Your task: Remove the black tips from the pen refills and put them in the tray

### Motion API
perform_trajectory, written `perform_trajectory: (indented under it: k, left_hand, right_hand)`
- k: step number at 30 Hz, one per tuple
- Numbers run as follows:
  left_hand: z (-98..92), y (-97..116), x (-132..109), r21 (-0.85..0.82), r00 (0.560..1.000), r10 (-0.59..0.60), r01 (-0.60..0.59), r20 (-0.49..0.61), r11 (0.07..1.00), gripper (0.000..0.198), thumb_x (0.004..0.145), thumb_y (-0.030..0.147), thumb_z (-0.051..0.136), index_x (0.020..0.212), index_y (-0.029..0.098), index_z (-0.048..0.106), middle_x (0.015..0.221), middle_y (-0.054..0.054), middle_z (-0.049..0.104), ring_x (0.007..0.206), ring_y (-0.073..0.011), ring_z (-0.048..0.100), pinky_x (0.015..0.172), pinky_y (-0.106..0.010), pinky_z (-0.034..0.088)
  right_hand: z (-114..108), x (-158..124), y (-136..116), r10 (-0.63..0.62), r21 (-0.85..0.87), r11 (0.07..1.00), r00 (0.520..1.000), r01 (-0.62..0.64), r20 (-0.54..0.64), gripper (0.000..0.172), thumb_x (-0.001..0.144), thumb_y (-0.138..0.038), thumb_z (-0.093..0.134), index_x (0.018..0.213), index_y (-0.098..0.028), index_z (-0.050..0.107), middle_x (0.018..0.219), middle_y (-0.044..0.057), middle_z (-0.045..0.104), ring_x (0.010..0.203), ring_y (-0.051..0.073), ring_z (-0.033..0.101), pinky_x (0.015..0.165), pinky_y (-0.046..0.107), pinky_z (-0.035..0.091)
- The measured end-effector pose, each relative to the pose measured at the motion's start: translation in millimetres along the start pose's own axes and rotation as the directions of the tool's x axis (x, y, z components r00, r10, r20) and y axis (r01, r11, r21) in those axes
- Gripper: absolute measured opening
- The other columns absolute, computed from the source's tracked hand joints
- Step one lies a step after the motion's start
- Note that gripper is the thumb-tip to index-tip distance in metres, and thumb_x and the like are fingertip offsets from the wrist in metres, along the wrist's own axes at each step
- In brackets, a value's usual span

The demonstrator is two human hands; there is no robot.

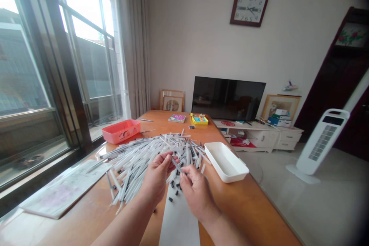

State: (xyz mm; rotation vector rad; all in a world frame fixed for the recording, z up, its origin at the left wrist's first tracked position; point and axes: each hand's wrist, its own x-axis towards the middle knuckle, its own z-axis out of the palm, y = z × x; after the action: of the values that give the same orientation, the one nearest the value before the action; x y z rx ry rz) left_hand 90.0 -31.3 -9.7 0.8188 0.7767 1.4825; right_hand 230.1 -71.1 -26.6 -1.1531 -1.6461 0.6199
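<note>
Both my hands are over the near side of a large heap of pen barrels (144, 161), clear and whitish tubes with some dark ones among them. Between them runs a slim grey pen (177, 166), tilted down to the right. My left hand (158, 175) pinches its upper end with thumb and fingertips. My right hand (197, 190) is closed around its lower end, which the fingers hide. Below the pen, small black pen caps (170, 200) lie scattered on a white paper strip (178, 223).
A white plastic box (223, 161) stands right of the heap, close to the edge of the wooden table (242, 200). Behind the heap on the left is a pink box (121, 132). A yellow box (199, 119) and a booklet (177, 118) lie farther back; a large flat book (65, 190) lies left.
</note>
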Motion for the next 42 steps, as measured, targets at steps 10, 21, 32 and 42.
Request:
perform_trajectory:
  k: [10,21,32,42]
  left_hand:
    - [2.2,0.3,-3.8,-0.017,1.0,-0.001,0.001,-0.006,1.0,0.037,0.078,0.034,0.078,0.106,0.015,0.064,0.093,-0.01,0.074,0.089,-0.0194,0.071,0.089,-0.034,0.052]
    - [3.9,1.9,-5.9,-0.014,1.0,-0.004,0.004,0.0,1.0,0.038,0.078,0.037,0.078,0.107,0.015,0.065,0.094,-0.01,0.075,0.089,-0.0182,0.07,0.09,-0.033,0.05]
    - [-9.6,13.4,9.7,0.0,0.992,0.014,-0.015,-0.127,1.0,0.043,0.067,0.033,0.086,0.103,0.015,0.069,0.093,-0.007,0.075,0.078,-0.0134,0.067,0.077,-0.025,0.05]
    - [-13.2,16.8,14.1,-0.023,0.987,0.013,-0.017,-0.162,1.0,0.039,0.066,0.028,0.087,0.098,0.015,0.069,0.09,-0.004,0.075,0.078,-0.0126,0.067,0.078,-0.025,0.051]
  right_hand:
    - [1.2,-1.4,2.3,0.001,0.043,0.999,1.0,-0.002,0.011,0.017,0.093,-0.031,0.052,0.098,-0.02,0.064,0.064,-0.003,0.058,0.057,0.013,0.049,0.052,0.022,0.034]
    - [0.0,0.4,1.3,0.027,0.137,0.99,0.999,-0.03,0.018,0.018,0.094,-0.034,0.052,0.096,-0.019,0.062,0.065,-0.003,0.054,0.057,0.012,0.045,0.053,0.023,0.033]
    - [-25.8,15.2,-3.1,0.322,0.368,0.86,0.936,-0.353,0.144,0.046,0.095,-0.055,0.044,0.103,-0.016,0.065,0.063,0.001,0.063,0.048,0.01,0.046,0.048,0.021,0.034]
    - [-39.0,17.9,-1.0,0.36,0.36,0.835,0.908,-0.416,0.216,0.034,0.089,-0.044,0.05,0.093,-0.015,0.065,0.066,0.002,0.066,0.049,0.01,0.052,0.046,0.02,0.037]
